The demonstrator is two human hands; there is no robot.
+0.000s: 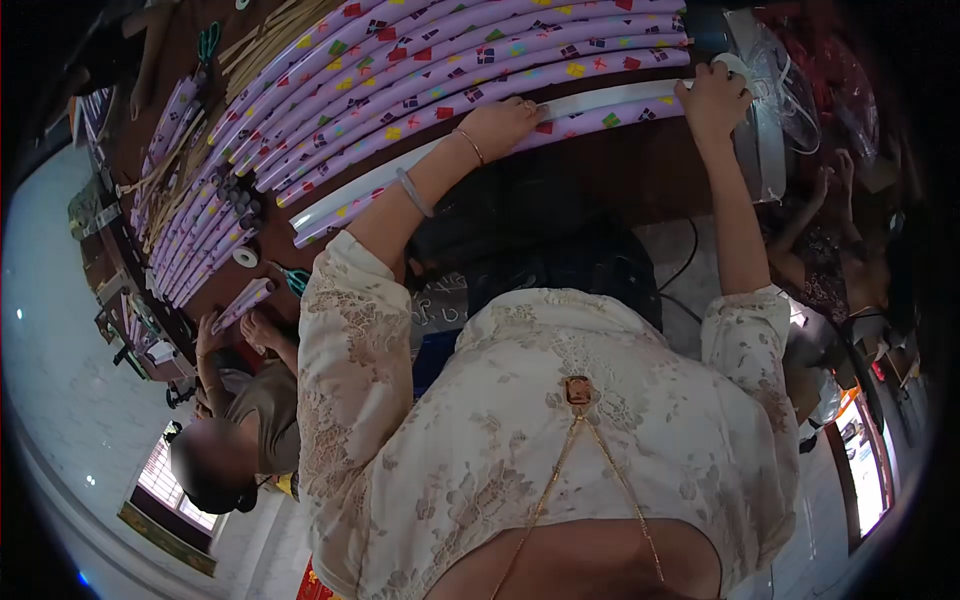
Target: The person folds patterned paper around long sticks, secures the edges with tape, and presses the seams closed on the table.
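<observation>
A roll of purple patterned wrapping paper [610, 116] lies along the near edge of the table, with a glossy white strip [610, 98] running along it. My left hand [505, 128] rests over its middle, fingers curled and pressed together on the paper. At the right end my right hand [715, 100] grips with bent fingers, its thumb by the end of the strip. A round white thing [733, 66] touches or sits just behind those fingers; its kind is unclear. Several finished-looking purple rolls [450, 75] lie side by side beyond my hands.
Left of the rolls are wooden sticks [265, 45], more purple rolls [195, 245], a white tape roll [245, 257] and teal-handled scissors [292, 278]. A co-worker's hands [235, 330] hold a short purple roll there. Clear plastic [795, 105] lies at the right; another person's arms [825, 205] show beyond.
</observation>
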